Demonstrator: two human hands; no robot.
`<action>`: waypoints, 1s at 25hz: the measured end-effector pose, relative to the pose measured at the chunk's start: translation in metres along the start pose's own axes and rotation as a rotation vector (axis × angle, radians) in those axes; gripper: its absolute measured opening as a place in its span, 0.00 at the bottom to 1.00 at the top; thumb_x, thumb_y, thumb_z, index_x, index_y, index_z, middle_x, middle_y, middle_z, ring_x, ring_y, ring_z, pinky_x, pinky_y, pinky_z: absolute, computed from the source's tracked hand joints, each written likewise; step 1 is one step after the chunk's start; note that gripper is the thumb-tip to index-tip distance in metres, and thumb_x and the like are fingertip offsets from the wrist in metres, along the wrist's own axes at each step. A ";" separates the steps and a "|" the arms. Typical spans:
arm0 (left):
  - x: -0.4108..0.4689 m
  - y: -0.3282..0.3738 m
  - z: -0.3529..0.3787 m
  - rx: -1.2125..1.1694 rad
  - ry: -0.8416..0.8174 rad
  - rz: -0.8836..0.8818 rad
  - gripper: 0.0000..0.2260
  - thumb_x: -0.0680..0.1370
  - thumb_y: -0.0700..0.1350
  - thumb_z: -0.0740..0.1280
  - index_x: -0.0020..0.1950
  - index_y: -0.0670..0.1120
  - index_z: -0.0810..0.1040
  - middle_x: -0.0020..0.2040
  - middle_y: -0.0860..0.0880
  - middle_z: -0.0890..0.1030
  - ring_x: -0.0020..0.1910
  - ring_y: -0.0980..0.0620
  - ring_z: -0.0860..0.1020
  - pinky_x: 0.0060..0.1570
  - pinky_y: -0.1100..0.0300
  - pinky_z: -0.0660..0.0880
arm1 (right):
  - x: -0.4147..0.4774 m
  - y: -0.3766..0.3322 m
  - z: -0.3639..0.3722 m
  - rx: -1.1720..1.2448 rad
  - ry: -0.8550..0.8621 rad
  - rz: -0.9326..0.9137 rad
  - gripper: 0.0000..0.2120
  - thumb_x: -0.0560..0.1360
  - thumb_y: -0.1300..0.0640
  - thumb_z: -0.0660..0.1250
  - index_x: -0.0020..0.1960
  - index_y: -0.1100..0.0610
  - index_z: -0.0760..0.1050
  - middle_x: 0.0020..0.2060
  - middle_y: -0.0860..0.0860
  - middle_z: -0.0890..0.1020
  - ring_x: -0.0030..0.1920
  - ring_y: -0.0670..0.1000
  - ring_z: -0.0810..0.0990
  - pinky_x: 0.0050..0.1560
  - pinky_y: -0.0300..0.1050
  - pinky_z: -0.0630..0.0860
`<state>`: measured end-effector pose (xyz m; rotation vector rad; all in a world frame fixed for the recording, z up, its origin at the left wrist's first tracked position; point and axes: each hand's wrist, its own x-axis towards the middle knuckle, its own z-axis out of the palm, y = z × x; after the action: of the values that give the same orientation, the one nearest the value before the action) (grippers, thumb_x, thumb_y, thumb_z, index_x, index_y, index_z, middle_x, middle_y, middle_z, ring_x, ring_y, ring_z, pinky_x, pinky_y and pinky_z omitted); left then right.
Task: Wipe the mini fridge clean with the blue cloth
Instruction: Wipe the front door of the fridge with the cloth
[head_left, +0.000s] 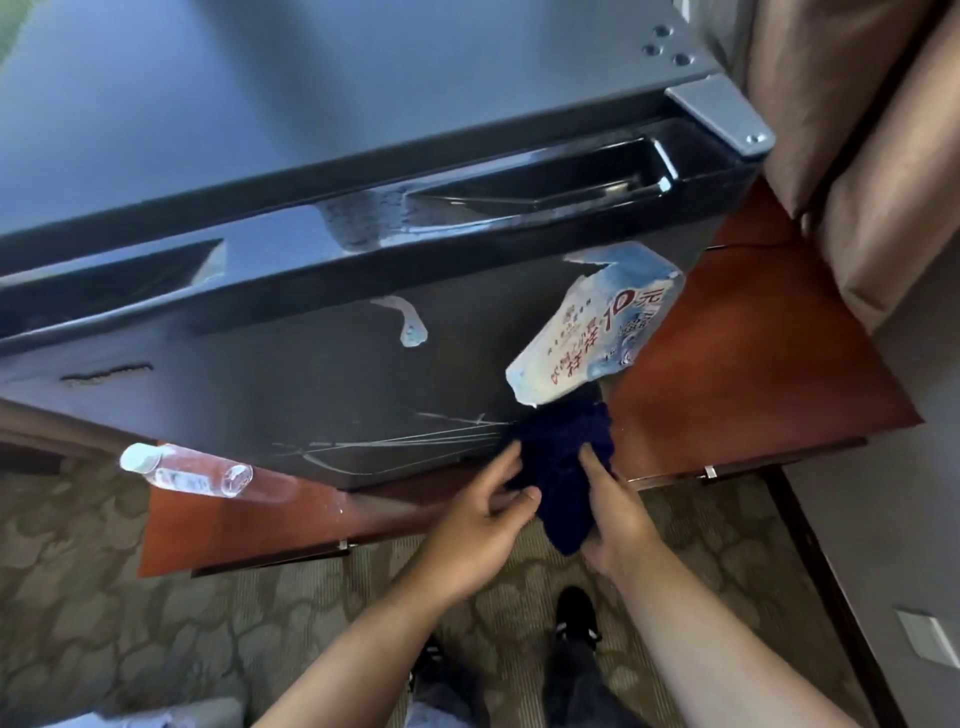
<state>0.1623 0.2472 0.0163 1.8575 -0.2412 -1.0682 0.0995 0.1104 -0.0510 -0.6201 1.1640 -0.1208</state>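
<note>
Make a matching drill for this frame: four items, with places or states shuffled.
Items:
1. blue cloth
2. plastic bottle
3. torn sticker
4. mini fridge

States:
A. lying on its side on the wooden cabinet top
B. partly peeled off the door
C. bunched between both hands
D. door closed, white smears on front

Pairs: 1-C, 2-A, 3-B, 4-D
</note>
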 end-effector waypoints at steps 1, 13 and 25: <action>-0.002 -0.001 0.004 0.020 -0.022 0.005 0.24 0.83 0.51 0.67 0.77 0.63 0.65 0.76 0.55 0.73 0.63 0.69 0.76 0.62 0.72 0.72 | 0.001 -0.006 -0.004 -0.007 -0.004 -0.036 0.14 0.82 0.50 0.67 0.64 0.55 0.80 0.56 0.59 0.87 0.54 0.61 0.87 0.48 0.53 0.84; -0.072 0.130 0.011 -0.130 0.282 0.655 0.18 0.83 0.43 0.63 0.73 0.51 0.73 0.67 0.55 0.81 0.68 0.58 0.79 0.69 0.49 0.77 | -0.048 -0.061 0.005 -0.048 -0.224 -0.335 0.11 0.82 0.56 0.67 0.62 0.58 0.80 0.57 0.59 0.87 0.59 0.62 0.85 0.64 0.67 0.79; -0.027 0.059 -0.005 -0.114 0.349 0.377 0.14 0.84 0.37 0.64 0.63 0.55 0.78 0.60 0.54 0.84 0.60 0.59 0.83 0.61 0.62 0.78 | 0.030 -0.028 -0.017 -0.157 -0.083 -0.158 0.10 0.83 0.60 0.65 0.62 0.61 0.77 0.59 0.62 0.85 0.55 0.62 0.85 0.52 0.57 0.83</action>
<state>0.1657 0.2336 0.0801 1.7705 -0.3026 -0.4817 0.1028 0.0686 -0.0658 -0.8485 1.0501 -0.1371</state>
